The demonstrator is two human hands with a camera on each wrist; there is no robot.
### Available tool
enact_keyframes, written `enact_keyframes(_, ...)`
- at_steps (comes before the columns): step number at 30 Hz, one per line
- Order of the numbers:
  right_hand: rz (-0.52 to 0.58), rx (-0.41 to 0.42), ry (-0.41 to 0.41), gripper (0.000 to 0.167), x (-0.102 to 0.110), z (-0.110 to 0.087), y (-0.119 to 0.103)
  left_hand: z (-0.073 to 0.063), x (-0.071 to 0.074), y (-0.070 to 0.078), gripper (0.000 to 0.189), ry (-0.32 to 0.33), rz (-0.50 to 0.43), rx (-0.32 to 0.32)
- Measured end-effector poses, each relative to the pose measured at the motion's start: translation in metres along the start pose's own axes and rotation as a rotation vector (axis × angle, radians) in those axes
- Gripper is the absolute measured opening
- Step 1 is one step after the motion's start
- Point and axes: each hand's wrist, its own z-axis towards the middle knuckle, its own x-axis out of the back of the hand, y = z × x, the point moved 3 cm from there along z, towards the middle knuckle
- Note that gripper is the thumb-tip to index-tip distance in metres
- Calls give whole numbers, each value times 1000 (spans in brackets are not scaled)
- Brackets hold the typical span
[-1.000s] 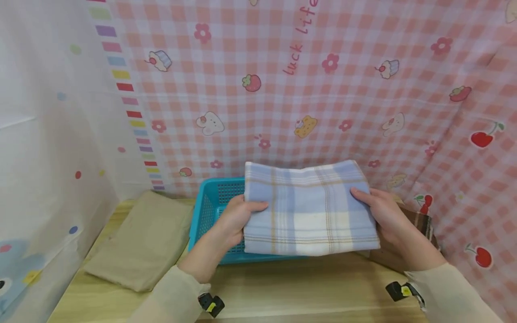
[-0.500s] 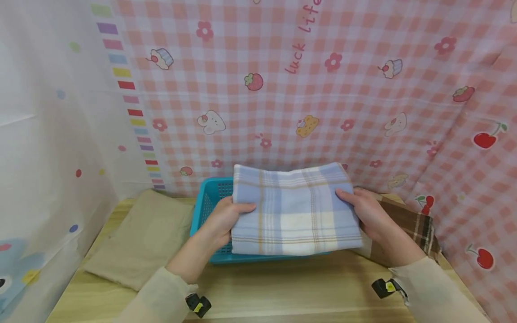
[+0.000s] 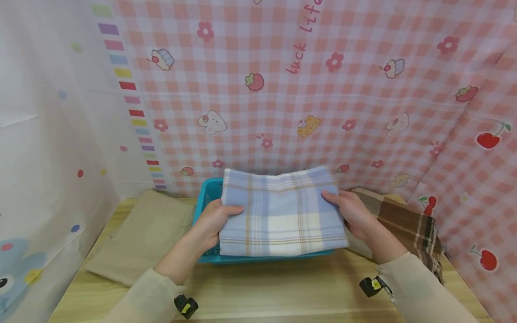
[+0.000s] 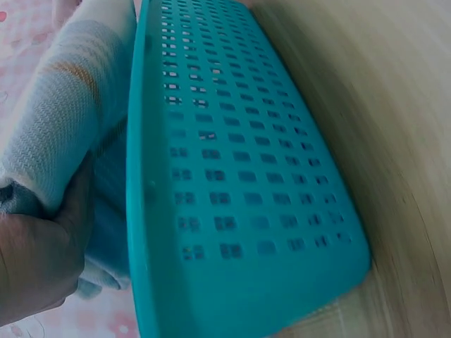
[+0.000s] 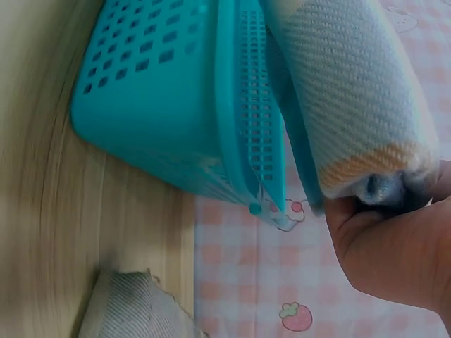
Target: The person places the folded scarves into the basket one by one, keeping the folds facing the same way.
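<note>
A folded plaid cloth (image 3: 282, 215) in pale blue, white and tan is held up between both hands, over a teal plastic basket (image 3: 209, 190). My left hand (image 3: 212, 222) grips its left edge, thumb on top and fingers underneath. At the opposite edge my right hand (image 3: 355, 213) pinches it the same way. The cloth covers most of the basket's opening in the head view. Both wrist views show the cloth (image 4: 63, 98) above the basket's rim, its folded layers thick at the edges. The basket's perforated side (image 5: 155, 63) stands on the table.
A folded beige cloth (image 3: 141, 237) lies on the wooden table (image 3: 262, 291) left of the basket. To the right lies a brown plaid cloth (image 3: 400, 220) with a fringed edge, partly behind the right forearm. A pink checked curtain (image 3: 282, 103) hangs close behind the basket.
Both hands have carried the blue plaid cloth to the left and slightly down, more squarely over the basket. More of the brown plaid cloth now shows at the right.
</note>
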Motion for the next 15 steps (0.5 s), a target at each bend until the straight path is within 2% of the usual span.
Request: enact_keyframes(15, 16, -33, -28, 53, -21, 13, 6, 5, 22, -8, 38, 20, 18, 9)
